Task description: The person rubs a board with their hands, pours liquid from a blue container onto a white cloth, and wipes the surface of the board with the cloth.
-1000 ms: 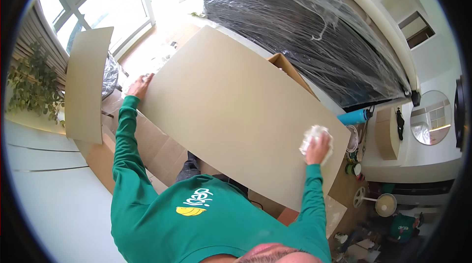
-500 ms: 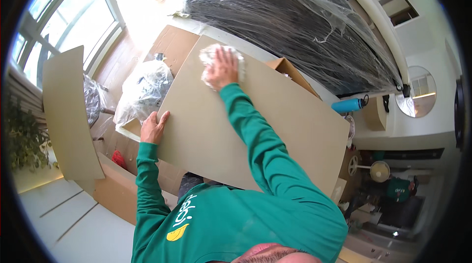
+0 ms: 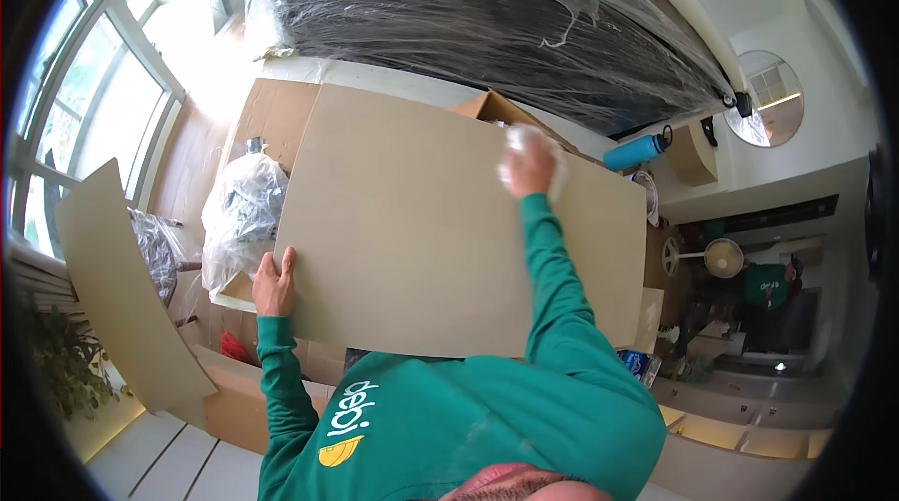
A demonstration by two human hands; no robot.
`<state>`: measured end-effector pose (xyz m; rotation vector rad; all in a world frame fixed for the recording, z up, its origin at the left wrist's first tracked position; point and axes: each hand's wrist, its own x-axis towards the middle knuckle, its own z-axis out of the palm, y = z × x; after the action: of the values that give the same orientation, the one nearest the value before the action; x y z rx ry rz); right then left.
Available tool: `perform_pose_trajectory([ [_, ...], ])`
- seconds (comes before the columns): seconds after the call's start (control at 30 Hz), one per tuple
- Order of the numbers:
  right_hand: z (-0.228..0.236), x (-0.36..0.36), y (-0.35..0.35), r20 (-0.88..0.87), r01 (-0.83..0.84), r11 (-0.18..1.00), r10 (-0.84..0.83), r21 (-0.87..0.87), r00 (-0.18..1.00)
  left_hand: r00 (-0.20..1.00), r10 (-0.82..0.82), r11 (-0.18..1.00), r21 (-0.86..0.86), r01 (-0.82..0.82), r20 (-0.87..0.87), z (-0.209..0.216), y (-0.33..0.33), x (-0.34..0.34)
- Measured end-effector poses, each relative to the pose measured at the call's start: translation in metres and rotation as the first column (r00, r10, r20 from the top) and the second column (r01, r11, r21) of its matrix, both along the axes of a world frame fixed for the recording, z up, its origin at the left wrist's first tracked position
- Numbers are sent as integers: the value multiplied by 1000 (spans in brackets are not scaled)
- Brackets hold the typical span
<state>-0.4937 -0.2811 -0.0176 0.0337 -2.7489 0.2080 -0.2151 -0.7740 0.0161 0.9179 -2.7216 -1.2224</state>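
Note:
A large beige panel lies flat in front of me. Its left edge is held by my left hand, with the thumb at the top side and the fingers at the rim. Near the panel's far edge, right of its middle, my right hand presses down on a crumpled white cloth. Motion blurs that hand and the cloth, and the palm hides part of the cloth.
Beyond the panel are an open cardboard box, a blue bottle and dark furniture under plastic film. Left stand a plastic-wrapped bundle and a curved beige board. A fan and another person are far right.
My right hand has swept the cloth rightward along the panel's far side. My left hand stays on the left edge. The whole view has turned slightly.

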Motion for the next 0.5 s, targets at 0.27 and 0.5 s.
perform_pose_trajectory([
  [0.27, 14, 16, -289, 25, -535, 814, 554, -225, 832, 999, -45, 997, -68, 47, 28, -24, -12, -2],
  [0.5, 37, 23, 9, -29, -168, 971, 166, -169, 986, 999, 23, 992, -121, -27, -31, -40, -15, -3],
])
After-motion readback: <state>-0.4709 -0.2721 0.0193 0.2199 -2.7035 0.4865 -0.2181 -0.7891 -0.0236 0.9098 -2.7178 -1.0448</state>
